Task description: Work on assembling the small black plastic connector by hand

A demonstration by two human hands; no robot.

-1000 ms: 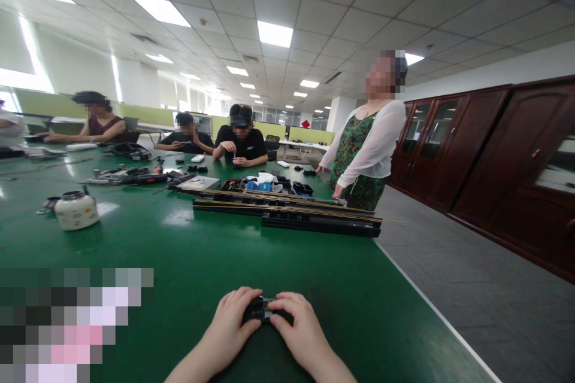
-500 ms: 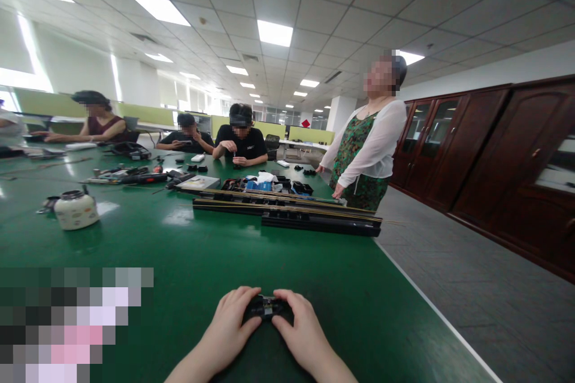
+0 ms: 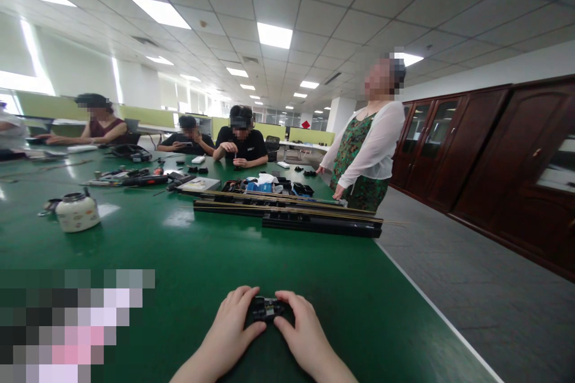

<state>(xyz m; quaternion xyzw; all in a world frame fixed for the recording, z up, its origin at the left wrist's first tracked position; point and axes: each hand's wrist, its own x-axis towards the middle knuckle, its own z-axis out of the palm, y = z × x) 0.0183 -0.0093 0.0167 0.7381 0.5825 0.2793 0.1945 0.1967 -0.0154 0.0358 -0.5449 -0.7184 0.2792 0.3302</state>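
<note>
In the head view, the left hand (image 3: 231, 320) and right hand (image 3: 302, 322), each half-curled with thumb and fingers apart, hold opposite ends of a small black assembly (image 3: 268, 310) over the near counter (image 3: 179, 257), where light, even pressure should keep it steady.

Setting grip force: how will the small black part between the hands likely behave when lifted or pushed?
The small black part is probably light, being small enough to sit between the left hand and right hand. It looks likely stiff, given its blocky outline. The pale, shiny patch in its middle suggests a smooth spot that might slip.
</note>
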